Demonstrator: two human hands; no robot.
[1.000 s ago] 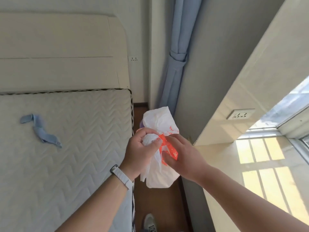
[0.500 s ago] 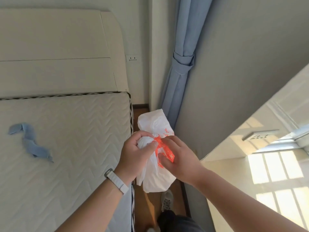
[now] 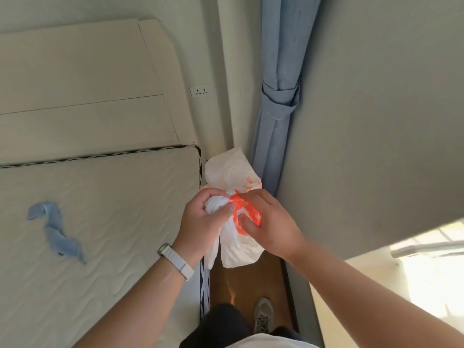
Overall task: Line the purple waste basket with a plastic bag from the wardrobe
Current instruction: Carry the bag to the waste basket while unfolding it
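A crumpled white plastic bag (image 3: 239, 244) with orange print hangs between my two hands, over the narrow floor strip beside the bed. My left hand (image 3: 203, 219), with a white watch on its wrist, pinches the bag's bunched white part. My right hand (image 3: 270, 226) pinches the orange printed part right beside it. One end of the bag sticks up above my hands and the other hangs below them. The purple waste basket is not in view.
A bare quilted mattress (image 3: 100, 222) with a cream headboard (image 3: 82, 91) fills the left; a blue fabric strip (image 3: 56, 232) lies on it. A tied blue curtain (image 3: 276, 116) hangs ahead by a grey wall. Brown floor (image 3: 251, 280), my leg and shoe (image 3: 262, 315) are below.
The view has swung left and down, so the window ledge has slid out to the right. My hands keep their grip on the bag and work at its bunched middle.
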